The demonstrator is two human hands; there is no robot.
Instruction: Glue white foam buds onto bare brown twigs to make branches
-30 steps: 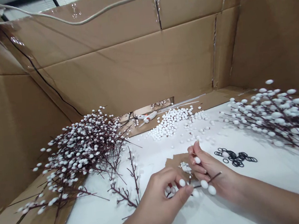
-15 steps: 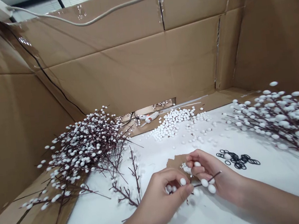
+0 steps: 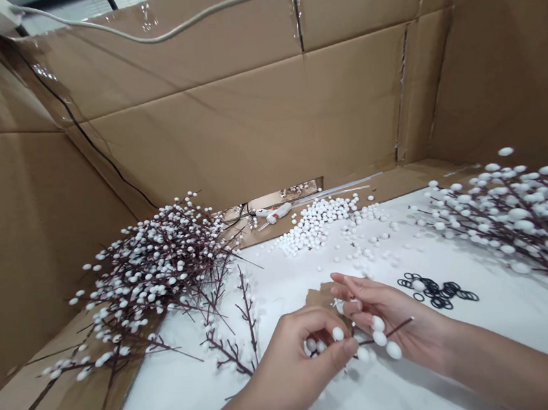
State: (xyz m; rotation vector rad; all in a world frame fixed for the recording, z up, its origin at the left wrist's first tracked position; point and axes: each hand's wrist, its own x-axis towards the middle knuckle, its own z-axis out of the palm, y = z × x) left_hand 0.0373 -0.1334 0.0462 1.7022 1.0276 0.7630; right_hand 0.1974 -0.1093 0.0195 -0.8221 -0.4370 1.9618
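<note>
My left hand is closed around a dark brown berry stem tipped with white foam berries. Several of these berries show between the two hands, and others peek out between my left thumb and fingers. Just right of the stem is my right hand, its fingers loosely spread and apart, with no berry clearly gripped in them. Behind its fingertips lies a torn piece of brown cardboard with a whitish lump on it, partly hidden by the hands.
Bare branches lie left of my hands. A big pile of berried branches is farther left, another bunch at right. Loose white berries and a glue gun lie at the back. Black rings sit right; cardboard walls enclose the table.
My right fingers, pinched on a white berry before, have spread and drawn slightly back. The stem's berried end has shifted a little to the right. My left hand keeps its hold.
</note>
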